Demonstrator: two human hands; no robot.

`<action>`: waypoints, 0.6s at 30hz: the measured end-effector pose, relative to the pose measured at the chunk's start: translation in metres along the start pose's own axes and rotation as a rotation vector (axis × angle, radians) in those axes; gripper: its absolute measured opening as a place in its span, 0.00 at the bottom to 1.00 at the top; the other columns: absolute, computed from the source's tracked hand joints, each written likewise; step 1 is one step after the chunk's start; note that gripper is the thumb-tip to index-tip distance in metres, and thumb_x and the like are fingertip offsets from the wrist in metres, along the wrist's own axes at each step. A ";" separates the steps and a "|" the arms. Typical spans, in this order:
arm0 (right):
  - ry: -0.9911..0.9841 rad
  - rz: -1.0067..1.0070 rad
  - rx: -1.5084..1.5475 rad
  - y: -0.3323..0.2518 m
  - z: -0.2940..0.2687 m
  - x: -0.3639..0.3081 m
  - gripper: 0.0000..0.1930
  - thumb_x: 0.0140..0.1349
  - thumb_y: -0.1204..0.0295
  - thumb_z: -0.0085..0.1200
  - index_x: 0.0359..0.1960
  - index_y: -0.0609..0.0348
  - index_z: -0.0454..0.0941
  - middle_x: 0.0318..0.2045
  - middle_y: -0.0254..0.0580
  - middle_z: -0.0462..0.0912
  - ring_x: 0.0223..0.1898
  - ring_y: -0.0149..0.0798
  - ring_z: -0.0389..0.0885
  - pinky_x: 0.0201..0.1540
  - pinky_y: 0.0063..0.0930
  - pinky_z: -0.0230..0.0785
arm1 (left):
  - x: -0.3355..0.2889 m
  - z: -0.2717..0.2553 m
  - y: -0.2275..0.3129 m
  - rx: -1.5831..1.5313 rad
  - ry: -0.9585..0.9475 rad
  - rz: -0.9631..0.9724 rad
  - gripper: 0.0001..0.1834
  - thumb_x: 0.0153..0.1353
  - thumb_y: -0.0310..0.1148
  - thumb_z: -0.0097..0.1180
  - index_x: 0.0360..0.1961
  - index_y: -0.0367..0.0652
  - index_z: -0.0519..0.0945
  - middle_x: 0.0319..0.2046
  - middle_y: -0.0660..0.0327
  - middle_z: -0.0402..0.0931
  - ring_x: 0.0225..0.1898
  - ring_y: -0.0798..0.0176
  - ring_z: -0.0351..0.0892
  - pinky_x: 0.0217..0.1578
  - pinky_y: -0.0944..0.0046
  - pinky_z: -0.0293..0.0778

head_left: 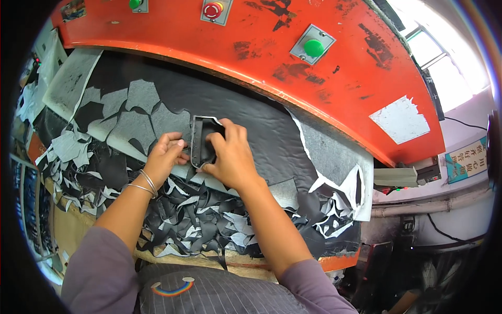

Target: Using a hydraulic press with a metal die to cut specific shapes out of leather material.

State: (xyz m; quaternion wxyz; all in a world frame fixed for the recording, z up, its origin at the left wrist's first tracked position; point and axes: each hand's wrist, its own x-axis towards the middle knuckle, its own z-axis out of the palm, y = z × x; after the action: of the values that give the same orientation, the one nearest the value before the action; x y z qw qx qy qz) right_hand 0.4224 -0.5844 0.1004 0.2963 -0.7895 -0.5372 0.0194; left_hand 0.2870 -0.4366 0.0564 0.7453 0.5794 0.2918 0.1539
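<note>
A metal cutting die (194, 142), a hollow steel frame, stands on a sheet of black leather (266, 137). My right hand (230, 154) grips it by the right side, with fingers reaching over its rim and the thumb at its near edge. Just left of the die, my left hand (166, 154) is closed with thumb and fingers drawn together. What those fingers hold, if anything, is too small to make out. Several grey cut-out gaps (133, 125) show in the leather to the left of the die, where a pale backing is bare.
An orange machine beam (251, 49) spans the far side, carrying green buttons (314, 48) and a red stop button (213, 10). Black and white scraps (204, 220) heap along the near edge. A grey sheet (334, 141) with torn edges lies at right.
</note>
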 end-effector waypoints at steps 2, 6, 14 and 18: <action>0.081 -0.016 0.045 -0.013 -0.010 -0.017 0.37 0.32 0.60 0.76 0.48 0.58 0.74 0.58 0.59 0.63 0.58 0.61 0.62 0.58 0.47 0.62 | -0.002 -0.004 -0.001 0.013 -0.092 -0.042 0.30 0.67 0.38 0.50 0.64 0.34 0.58 0.54 0.49 0.69 0.43 0.66 0.76 0.44 0.66 0.74; 0.037 0.051 0.356 -0.032 -0.020 -0.058 0.44 0.32 0.53 0.76 0.53 0.59 0.71 0.59 0.66 0.59 0.59 0.65 0.59 0.60 0.48 0.59 | -0.022 0.028 0.016 0.119 -0.265 0.072 0.42 0.55 0.20 0.58 0.69 0.40 0.51 0.58 0.53 0.66 0.47 0.64 0.75 0.47 0.67 0.73; -0.432 0.114 0.191 -0.052 -0.048 -0.180 0.36 0.35 0.52 0.75 0.46 0.56 0.77 0.58 0.60 0.63 0.59 0.60 0.62 0.60 0.50 0.60 | -0.034 0.011 -0.015 0.601 -0.231 0.477 0.10 0.47 0.26 0.68 0.33 0.45 0.83 0.31 0.65 0.80 0.35 0.64 0.76 0.40 0.66 0.71; -0.585 0.031 0.182 -0.040 -0.068 -0.172 0.34 0.43 0.49 0.69 0.47 0.59 0.77 0.61 0.61 0.65 0.62 0.61 0.60 0.63 0.49 0.57 | -0.051 0.013 -0.024 0.783 -0.211 0.746 0.11 0.41 0.24 0.69 0.29 0.48 0.84 0.30 0.64 0.80 0.37 0.58 0.75 0.42 0.62 0.69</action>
State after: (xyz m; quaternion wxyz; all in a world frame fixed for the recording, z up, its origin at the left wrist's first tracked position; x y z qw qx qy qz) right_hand 0.3401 -0.7524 0.1265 0.1982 -0.7286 -0.5838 0.2984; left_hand 0.2528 -0.4826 0.0487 0.3941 0.8899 0.0258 0.2284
